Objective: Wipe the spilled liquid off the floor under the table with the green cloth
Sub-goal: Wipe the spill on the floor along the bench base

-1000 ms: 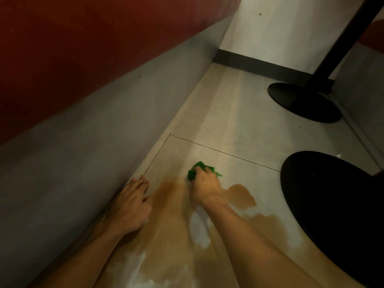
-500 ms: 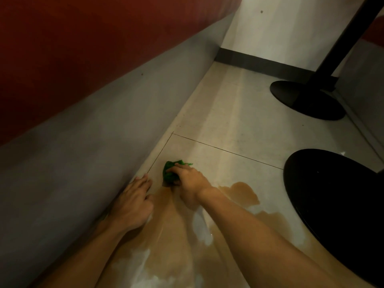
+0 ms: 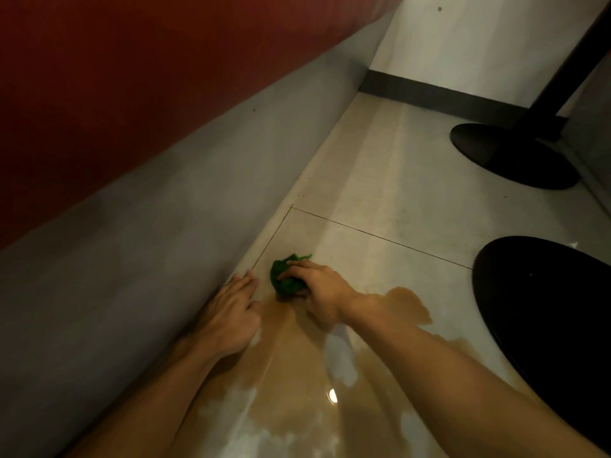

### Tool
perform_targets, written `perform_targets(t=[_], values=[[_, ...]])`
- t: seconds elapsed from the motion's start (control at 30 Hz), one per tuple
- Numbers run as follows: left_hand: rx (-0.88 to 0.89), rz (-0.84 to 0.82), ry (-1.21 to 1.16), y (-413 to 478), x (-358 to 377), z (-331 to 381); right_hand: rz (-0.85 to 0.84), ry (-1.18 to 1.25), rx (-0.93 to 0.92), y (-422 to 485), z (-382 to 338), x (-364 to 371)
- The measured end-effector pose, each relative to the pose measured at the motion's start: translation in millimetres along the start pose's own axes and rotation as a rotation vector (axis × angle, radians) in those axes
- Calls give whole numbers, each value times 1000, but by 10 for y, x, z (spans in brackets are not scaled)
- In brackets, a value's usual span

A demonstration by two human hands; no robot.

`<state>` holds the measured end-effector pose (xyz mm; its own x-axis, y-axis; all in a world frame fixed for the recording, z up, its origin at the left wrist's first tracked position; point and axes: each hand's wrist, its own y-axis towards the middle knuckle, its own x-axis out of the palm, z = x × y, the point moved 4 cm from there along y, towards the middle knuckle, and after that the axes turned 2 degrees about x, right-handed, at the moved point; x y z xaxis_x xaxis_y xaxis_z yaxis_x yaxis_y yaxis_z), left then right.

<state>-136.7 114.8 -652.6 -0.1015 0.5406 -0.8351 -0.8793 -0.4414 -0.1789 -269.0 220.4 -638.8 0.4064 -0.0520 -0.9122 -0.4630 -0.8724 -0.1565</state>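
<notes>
A crumpled green cloth (image 3: pixel 285 276) lies on the pale tiled floor (image 3: pixel 390 200) at the far left edge of a brown spilled liquid (image 3: pixel 294 365). My right hand (image 3: pixel 317 290) grips the cloth with curled fingers and presses it down on the floor. My left hand (image 3: pixel 231 312) rests flat on the floor beside the grey base of the bench, fingers straight, just left of the cloth. The brown puddle spreads from the hands back toward me and to the right, with pale patches in it.
A grey bench base (image 3: pixel 148 259) with a red seat (image 3: pixel 115 77) above runs along the left. Two black round table bases stand on the right, one near (image 3: pixel 545 312) and one far (image 3: pixel 509 157). A white wall with a dark skirting (image 3: pixel 446 92) closes the far end.
My right hand has dragged the green cloth to the left across the far edge of the puddle, toward my left hand. My left hand has stayed where it was.
</notes>
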Motion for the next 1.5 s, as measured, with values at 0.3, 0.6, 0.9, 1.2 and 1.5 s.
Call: perform_targets(t=[0.3,0.6,0.9,1.2,1.5], values=[[-20,-4,17,9,-3,29,38,-37,144,-240,765,-377],[-11,4,49,17,42,9,77,-26,148,92,393,-108],[-12,0,8,1,-13,18,76,12,22,-458,538,-136],[-45,-18,41,24,30,20,131,3,287,-423,905,-364],[-53,-21,41,13,29,24,122,15,58,-779,559,-49]])
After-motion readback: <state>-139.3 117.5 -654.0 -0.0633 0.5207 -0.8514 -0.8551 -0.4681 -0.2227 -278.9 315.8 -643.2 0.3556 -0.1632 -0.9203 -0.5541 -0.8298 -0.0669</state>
